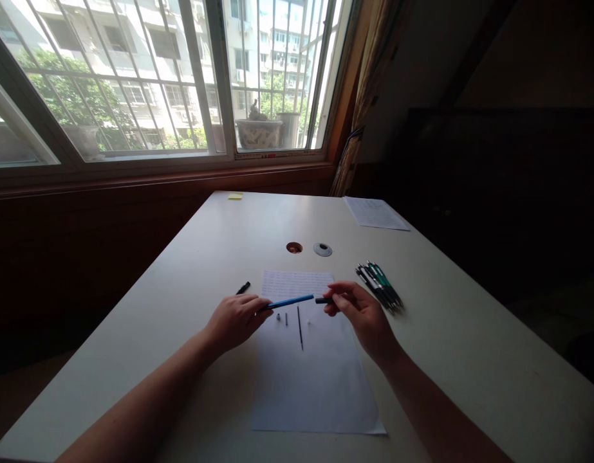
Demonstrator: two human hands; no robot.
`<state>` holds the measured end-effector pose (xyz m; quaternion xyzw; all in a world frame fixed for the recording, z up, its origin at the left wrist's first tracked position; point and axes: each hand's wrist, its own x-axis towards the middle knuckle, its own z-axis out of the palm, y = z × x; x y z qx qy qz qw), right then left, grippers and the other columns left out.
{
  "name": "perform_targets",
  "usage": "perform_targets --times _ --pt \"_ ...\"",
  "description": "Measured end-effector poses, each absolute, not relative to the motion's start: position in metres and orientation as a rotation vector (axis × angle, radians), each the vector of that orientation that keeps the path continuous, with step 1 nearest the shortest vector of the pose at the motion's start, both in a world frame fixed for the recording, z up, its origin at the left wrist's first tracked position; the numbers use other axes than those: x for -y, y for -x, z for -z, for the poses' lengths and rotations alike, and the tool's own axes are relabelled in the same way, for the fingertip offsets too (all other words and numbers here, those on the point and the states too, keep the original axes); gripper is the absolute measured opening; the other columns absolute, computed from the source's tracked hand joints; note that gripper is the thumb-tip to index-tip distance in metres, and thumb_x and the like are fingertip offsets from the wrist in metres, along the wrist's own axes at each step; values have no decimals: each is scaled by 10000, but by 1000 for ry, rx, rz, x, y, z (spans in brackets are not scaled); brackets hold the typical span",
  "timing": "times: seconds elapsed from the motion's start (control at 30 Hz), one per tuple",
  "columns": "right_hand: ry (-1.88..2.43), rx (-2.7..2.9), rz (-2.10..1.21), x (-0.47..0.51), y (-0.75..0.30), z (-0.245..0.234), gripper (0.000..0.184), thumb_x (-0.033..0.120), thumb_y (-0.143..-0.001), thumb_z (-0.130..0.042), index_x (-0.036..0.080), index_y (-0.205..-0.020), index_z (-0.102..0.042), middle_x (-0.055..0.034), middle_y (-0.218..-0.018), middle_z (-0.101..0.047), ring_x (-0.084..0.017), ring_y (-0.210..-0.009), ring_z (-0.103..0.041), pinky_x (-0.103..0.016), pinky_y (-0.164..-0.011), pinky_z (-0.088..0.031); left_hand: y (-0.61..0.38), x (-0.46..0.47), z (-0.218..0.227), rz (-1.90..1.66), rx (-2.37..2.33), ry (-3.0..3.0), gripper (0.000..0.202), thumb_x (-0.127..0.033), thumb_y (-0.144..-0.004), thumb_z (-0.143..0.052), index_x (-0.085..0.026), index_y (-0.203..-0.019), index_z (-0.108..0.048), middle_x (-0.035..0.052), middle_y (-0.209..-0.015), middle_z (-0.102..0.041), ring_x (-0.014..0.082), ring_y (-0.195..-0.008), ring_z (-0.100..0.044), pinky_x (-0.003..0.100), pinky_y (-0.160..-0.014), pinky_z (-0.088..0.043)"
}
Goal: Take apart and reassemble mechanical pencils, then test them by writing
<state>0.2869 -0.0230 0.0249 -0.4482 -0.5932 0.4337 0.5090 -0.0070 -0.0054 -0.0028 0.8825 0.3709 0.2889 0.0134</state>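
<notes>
My left hand (pixel 236 319) is closed on a blue pen barrel (pixel 293 301), which points to the right over the paper. Between the fingertips of my right hand (pixel 361 313) is a short black pen part (pixel 324 300), with a small gap between it and the end of the barrel. Below them, on the white sheet of paper (pixel 311 386), lie a thin dark pen refill (pixel 300 328), a small grey tube (pixel 286 319), a little dark part (pixel 278 317) and a tiny white piece (pixel 309 321). Just beyond my left hand is a black pen piece (pixel 243 287), partly hidden.
Several black and green pens (pixel 380 286) lie bunched to the right. Farther back are a round hole (pixel 294 247) in the white table (pixel 181 283), its grey cover (pixel 322 249), a printed sheet (pixel 376 213) and a yellow sticky note (pixel 235 196). A barred window stands behind.
</notes>
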Motion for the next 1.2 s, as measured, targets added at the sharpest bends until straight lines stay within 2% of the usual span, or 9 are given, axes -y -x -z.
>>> perform_targets --times 1.2 --pt "937 1184 -1326 22 -284 -24 225 333 -877 -640 222 -1072 -628 -45 -971 -673 -157 -731 -652 -329 -715 -549 7 5 3 -884 -1067 -2790 225 -314 -989 -492 -207 -1096 -658 42 -842 -714 142 -695 -662 230 -598 -510"
